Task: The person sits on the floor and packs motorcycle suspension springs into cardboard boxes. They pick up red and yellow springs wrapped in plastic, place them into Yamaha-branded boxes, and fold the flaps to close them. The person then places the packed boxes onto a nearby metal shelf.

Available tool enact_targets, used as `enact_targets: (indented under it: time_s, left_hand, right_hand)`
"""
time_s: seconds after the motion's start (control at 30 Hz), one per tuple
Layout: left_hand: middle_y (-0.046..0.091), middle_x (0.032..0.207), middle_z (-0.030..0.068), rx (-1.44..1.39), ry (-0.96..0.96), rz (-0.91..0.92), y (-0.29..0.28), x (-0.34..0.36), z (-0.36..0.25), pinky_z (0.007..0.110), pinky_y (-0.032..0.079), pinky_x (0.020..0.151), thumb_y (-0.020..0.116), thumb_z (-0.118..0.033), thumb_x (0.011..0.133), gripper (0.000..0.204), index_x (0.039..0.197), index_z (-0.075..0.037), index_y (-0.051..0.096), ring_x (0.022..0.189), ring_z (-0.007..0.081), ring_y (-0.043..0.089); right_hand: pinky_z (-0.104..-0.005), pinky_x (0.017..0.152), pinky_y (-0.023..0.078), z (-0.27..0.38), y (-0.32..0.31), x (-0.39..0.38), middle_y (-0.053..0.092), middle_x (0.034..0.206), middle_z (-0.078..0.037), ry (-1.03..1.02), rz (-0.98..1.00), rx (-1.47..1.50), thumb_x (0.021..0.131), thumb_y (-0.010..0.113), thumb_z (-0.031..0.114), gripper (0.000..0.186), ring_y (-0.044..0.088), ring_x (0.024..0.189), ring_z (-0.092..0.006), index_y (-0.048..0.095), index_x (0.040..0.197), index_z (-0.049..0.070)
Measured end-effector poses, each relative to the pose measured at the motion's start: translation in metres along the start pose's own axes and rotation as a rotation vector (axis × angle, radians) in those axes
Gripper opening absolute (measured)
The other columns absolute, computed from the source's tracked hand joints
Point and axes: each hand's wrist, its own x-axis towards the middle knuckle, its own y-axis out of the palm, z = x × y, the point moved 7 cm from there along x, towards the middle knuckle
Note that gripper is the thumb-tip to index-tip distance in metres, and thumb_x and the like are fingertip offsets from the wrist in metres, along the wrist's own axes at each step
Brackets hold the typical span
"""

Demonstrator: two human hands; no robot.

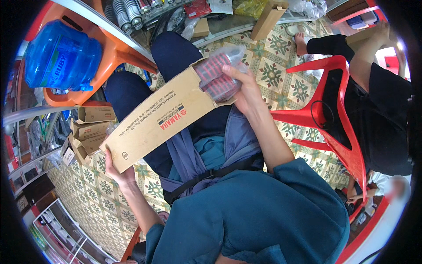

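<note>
A long tan cardboard box (145, 127) lies diagonally above my lap. My left hand (117, 169) grips its lower left end. At the open upper right end, clear plastic wrap holds red coiled parts that look like springs (217, 75), partly out of the box. My right hand (241, 90) is closed on this bagged part, thumb over the plastic, beside the box's torn-open flap. The rest of what is inside the box is hidden.
An orange chair (118, 48) bears a blue water jug (61, 57); small cartons (92, 134) lie below. A shelf with shock absorbers (121, 13) is ahead. At right, people sit near a red chair (321, 123), one in black (382, 110), another low in white (378, 185).
</note>
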Motion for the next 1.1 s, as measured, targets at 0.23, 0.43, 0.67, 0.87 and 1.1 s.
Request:
enact_targets:
  time_s: [0.23,0.43,0.67,0.87,1.1]
  left_hand:
    - [0.059,0.143,0.0146,-0.008,-0.017,0.022,0.004,0.000,0.000,0.046,0.043,0.112,0.050,-0.034,0.107,0.049,0.145,-0.002,0.052,0.131,0.0277,0.057]
    - [0.058,0.144,0.0142,-0.008,0.014,-0.034,0.005,-0.003,0.002,0.046,0.042,0.113,0.049,-0.034,0.107,0.050,0.146,-0.003,0.051,0.132,0.0273,0.056]
    - [0.058,0.145,0.0141,-0.031,-0.015,-0.005,0.001,-0.001,0.006,0.046,0.040,0.114,0.049,-0.035,0.107,0.052,0.147,-0.002,0.050,0.133,0.0274,0.055]
    - [0.058,0.145,0.0140,-0.034,-0.008,0.011,0.002,-0.002,0.004,0.045,0.040,0.115,0.048,-0.034,0.108,0.051,0.147,-0.001,0.050,0.133,0.0274,0.056]
    - [0.057,0.145,0.0132,-0.043,-0.019,-0.010,-0.007,0.000,0.004,0.045,0.039,0.115,0.047,-0.032,0.108,0.051,0.149,-0.003,0.048,0.134,0.0266,0.055]
  right_hand:
    - [-0.0393,0.091,0.060,-0.009,0.001,0.010,0.072,0.112,-0.011,0.109,-0.101,-0.136,0.086,0.082,0.013,0.044,0.072,0.098,-0.0231,0.063,0.123,0.000]
    - [-0.0390,0.090,0.059,-0.005,-0.002,0.020,0.074,0.108,-0.010,0.111,-0.134,-0.020,0.084,0.083,0.006,0.034,0.072,0.098,-0.0217,0.068,0.115,0.001]
    - [-0.0403,0.100,0.055,0.014,-0.023,0.031,0.070,0.114,-0.010,0.053,-0.127,0.010,0.090,0.078,0.013,0.040,0.069,0.105,-0.0235,0.061,0.124,0.002]
    - [-0.0433,0.103,0.053,0.006,-0.006,0.005,0.068,0.120,-0.012,-0.004,-0.105,0.070,0.092,0.077,0.020,0.044,0.067,0.113,-0.0251,0.059,0.128,0.003]
    - [-0.0416,0.098,0.055,-0.013,-0.004,0.010,0.071,0.117,-0.013,0.064,-0.089,0.096,0.090,0.078,0.017,0.042,0.070,0.106,-0.0248,0.061,0.124,0.001]
